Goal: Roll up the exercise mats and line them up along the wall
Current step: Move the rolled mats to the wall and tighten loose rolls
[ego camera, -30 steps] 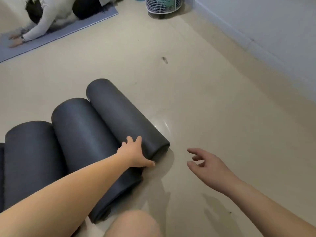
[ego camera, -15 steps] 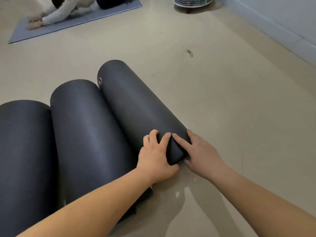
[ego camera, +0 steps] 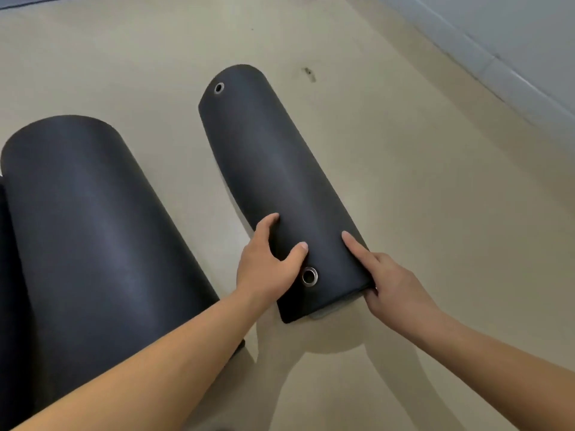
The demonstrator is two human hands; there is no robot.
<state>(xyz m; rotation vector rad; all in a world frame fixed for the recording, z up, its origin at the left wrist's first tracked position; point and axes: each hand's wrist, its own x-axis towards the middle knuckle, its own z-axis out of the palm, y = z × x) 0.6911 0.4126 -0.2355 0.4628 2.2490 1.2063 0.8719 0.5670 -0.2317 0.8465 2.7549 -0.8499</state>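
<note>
A dark grey rolled mat (ego camera: pixel 273 169) with two metal eyelets lies on the beige floor, apart from the other rolls. My left hand (ego camera: pixel 264 269) grips its near left side, thumb on top and fingers wrapped round the flank. On the near right corner my right hand (ego camera: pixel 392 284) holds the roll, its index finger lying straight along the top and the other fingers curled at the end. A thicker rolled mat (ego camera: pixel 93 228) lies to the left, partly under my left forearm. The edge of a third roll (ego camera: pixel 4 275) shows at the far left.
A pale wall with a skirting board (ego camera: pixel 513 32) runs along the upper right, with bare floor (ego camera: pixel 435 181) between it and the held mat. A small dark mark (ego camera: pixel 308 73) is on the floor beyond the mat.
The rightmost roll has come away from the other two, toward the right, so floor now shows between them. Both hands stay on its near end. The view has dropped closer.
</note>
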